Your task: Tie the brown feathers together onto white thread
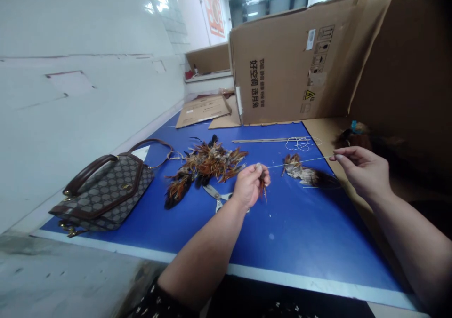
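Above the blue table [282, 242], my left hand [251, 184] is closed round a small bunch of brown feathers [262, 186]. A thin pale string [300, 162] runs taut from it to my right hand [362, 167], whose thumb and finger pinch the string. Under the string lies a feather bundle [303, 173] with grey and dark parts. To the left of my left hand is a pile of brown, orange and black feathers [212, 160]. Metal scissors [216, 195] lie partly hidden behind my left hand and forearm.
A patterned handbag [109, 191] stands at the table's left. Thin sticks [261, 141] and loose looped string [302, 143] lie at the back. A large cardboard box [282, 73] rises behind; more feathers [353, 137] are at the right.
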A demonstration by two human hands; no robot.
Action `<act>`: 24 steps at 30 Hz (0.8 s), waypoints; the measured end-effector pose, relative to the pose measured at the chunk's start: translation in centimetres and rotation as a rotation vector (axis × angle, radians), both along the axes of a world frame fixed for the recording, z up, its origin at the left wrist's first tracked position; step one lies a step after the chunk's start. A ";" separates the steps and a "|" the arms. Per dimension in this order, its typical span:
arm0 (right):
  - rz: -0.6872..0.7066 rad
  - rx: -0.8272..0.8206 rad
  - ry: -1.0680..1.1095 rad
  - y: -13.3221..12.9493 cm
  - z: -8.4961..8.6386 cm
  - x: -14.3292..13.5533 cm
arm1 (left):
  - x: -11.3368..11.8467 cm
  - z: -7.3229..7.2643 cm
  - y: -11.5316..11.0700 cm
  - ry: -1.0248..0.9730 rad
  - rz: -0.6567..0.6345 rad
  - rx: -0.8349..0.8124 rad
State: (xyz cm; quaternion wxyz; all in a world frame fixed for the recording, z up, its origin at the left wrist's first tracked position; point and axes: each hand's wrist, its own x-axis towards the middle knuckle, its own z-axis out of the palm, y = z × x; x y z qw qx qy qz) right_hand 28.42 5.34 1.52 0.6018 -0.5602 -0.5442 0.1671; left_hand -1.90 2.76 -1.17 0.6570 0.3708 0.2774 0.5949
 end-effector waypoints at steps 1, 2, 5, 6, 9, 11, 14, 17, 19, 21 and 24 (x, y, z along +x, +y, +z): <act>-0.015 0.002 0.003 0.0 -0.4 0.4 | 0.0 0.0 0.0 0.005 0.008 -0.002; -0.026 0.006 0.004 0.0 -0.7 0.7 | 0.0 0.0 0.0 0.008 0.012 -0.004; -0.078 0.002 -0.036 0.1 -1.3 1.6 | 0.0 0.0 -0.1 0.004 0.005 -0.001; -0.107 -0.014 -0.095 0.1 -1.4 1.8 | 0.0 -0.1 -0.1 0.003 0.001 0.000; -0.188 0.038 -0.425 -0.3 -1.2 1.5 | 0.1 -0.3 -0.2 0.032 -0.019 -0.007; -0.142 0.197 -0.609 -1.0 -0.9 0.2 | 0.2 -0.4 -0.3 0.076 -0.039 -0.018; 0.140 0.270 -0.533 -2.7 -0.6 -3.2 | 0.5 -0.6 -0.5 0.130 -0.078 -0.035; 0.404 0.138 -0.409 -4.3 -1.0 -6.7 | 0.7 -0.6 -0.8 0.172 -0.141 -0.038; 0.517 0.062 -0.407 -4.9 -1.5 -8.2 | 0.8 -0.4 -1.1 0.187 -0.182 -0.031; 0.604 0.010 -0.422 -5.0 -2.0 -8.8 | 0.8 -0.3 -1.3 0.195 -0.213 -0.021; 0.651 0.028 -0.448 -4.7 -2.2 -8.6 | 0.9 -0.1 -1.5 0.217 -0.238 -0.013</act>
